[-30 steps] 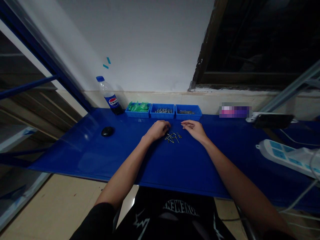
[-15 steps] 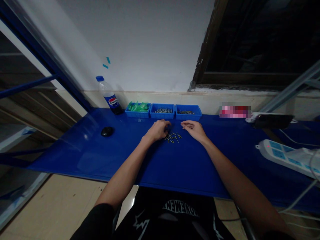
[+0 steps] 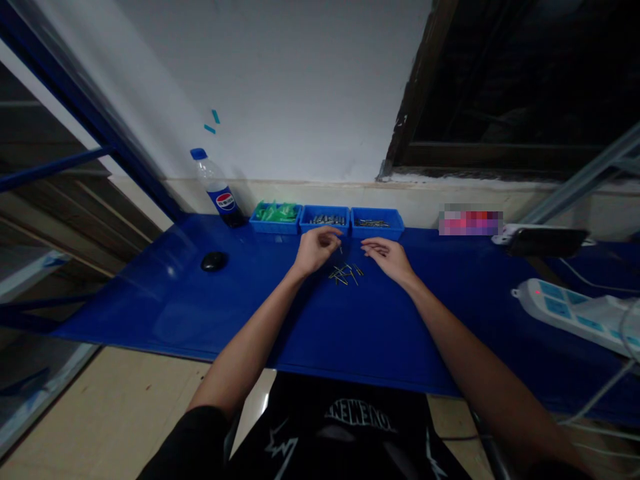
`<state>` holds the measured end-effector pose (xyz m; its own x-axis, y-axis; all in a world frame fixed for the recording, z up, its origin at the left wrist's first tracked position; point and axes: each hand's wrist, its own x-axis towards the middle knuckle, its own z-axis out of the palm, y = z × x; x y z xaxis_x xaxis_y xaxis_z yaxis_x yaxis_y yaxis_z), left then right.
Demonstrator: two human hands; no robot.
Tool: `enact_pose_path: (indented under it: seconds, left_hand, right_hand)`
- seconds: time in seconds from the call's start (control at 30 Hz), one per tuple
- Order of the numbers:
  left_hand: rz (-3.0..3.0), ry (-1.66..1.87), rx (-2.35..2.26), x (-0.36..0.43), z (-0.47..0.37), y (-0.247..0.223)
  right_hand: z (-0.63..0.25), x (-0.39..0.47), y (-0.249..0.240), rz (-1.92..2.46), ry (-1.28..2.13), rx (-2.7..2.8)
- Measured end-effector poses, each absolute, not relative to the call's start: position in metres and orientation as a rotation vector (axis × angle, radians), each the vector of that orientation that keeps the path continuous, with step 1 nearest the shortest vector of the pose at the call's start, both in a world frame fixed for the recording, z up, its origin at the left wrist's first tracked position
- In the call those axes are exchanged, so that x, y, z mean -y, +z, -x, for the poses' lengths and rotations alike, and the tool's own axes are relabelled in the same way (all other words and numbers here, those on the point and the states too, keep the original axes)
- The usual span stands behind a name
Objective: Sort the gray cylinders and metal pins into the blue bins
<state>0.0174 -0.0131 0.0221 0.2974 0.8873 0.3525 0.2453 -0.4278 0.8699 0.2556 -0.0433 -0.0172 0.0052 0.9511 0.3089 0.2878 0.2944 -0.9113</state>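
Observation:
My left hand is raised a little over the blue table, in front of the middle bin. Its thumb and fingers are closed, and a thin screw shows below their tips. Across from it, my right hand rests close to the table with its fingers drawn together; whatever they hold, if anything, is hidden. Between and below the hands lies a loose pile of thin, brassy and dark screws. Behind them is a blue bin of similar screws, next to a blue bin of small grey metal parts.
Left in the row stands a blue bin with green plastic bags. Beside it are a cola bottle and a black mouse. To the right are a blurred pink box, a phone and a power strip with cables.
My left hand has moved up and away from the screw pile, towards the bins, with a thin screw at its fingertips. My right hand has hardly moved.

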Motion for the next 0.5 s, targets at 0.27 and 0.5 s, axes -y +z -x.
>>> enact_pose_path:
  seconds: [0.27,0.5]
  left_hand:
    - [-1.341,1.161,-0.861,0.017,-0.027,0.018]
    - [-1.405,1.064,-0.909,0.018,-0.028,0.016]
  right_hand:
    - [-0.238,0.057,0.003,1.028,1.062,1.436]
    - [-0.236,0.052,-0.001,1.033,1.142,1.275]
